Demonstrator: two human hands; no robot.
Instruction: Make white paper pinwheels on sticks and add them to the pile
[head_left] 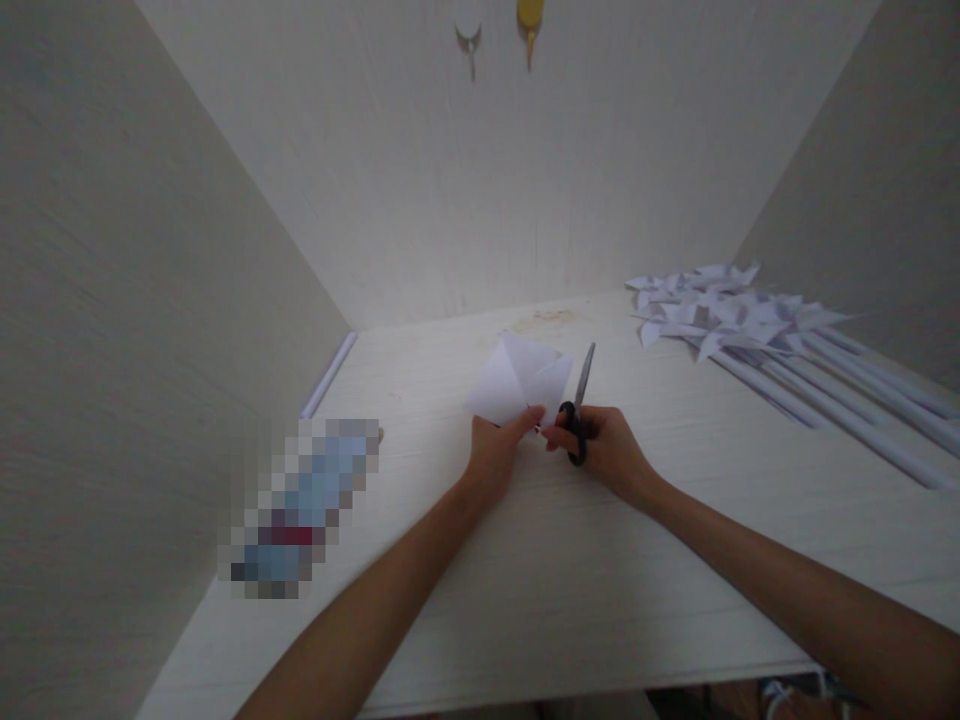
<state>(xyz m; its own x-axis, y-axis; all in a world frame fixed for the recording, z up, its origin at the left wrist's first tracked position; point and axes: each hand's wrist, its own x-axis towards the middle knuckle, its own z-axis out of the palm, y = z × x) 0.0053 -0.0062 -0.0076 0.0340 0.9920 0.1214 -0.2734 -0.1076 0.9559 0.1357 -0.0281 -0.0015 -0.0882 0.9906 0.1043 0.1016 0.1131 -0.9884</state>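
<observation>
A square sheet of white paper (517, 375) with crease lines is held up a little in front of me, one corner pointing away. My left hand (499, 445) grips its near corner, thumb on top. Close by on the right, my right hand (604, 445) is closed around the black handles of a pair of scissors (585, 385), whose blades point away from me and look closed. The thumb and fingertips of this hand are near the paper's right lower edge; whether they pinch it I cannot tell.
Several white paper pinwheels (720, 315) on rolled paper sticks (885, 435) lie at the right. A rolled paper tube (328, 376) rests against the left wall. In front of it is a blurred-out bluish object (315, 500). Two hooks (530, 15) hang on the back wall.
</observation>
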